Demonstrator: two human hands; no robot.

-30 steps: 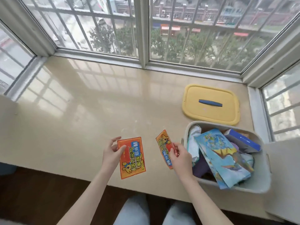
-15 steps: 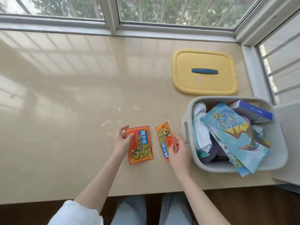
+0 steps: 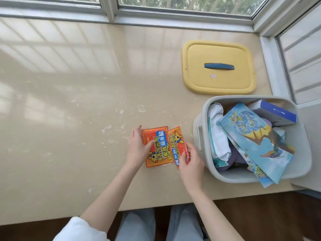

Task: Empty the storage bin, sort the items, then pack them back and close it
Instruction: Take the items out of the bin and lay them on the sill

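Observation:
Two orange printed packets sit side by side near the sill's front edge. My left hand (image 3: 137, 146) holds the left packet (image 3: 159, 150) by its left edge, thumb on top. My right hand (image 3: 191, 162) pinches the right packet (image 3: 176, 143) by its right edge, tilted against the first one. Just to the right stands the open grey storage bin (image 3: 199, 124). It holds a blue dinosaur picture book (image 3: 255, 136), a blue and white box (image 3: 274, 112), a white bag (image 3: 217, 129) and purple cloth (image 3: 234, 157). Its yellow lid (image 3: 218, 80) with a blue handle lies flat behind it.
The beige stone windowsill (image 3: 78, 119) stretches wide to the left. Window frames (image 3: 111, 13) bound it at the back and right. Its front edge drops to a dark wooden floor, where my knees (image 3: 139, 223) show.
My hands have drawn together, so the two packets now touch and overlap slightly. The camera has tilted further down and closer to the sill.

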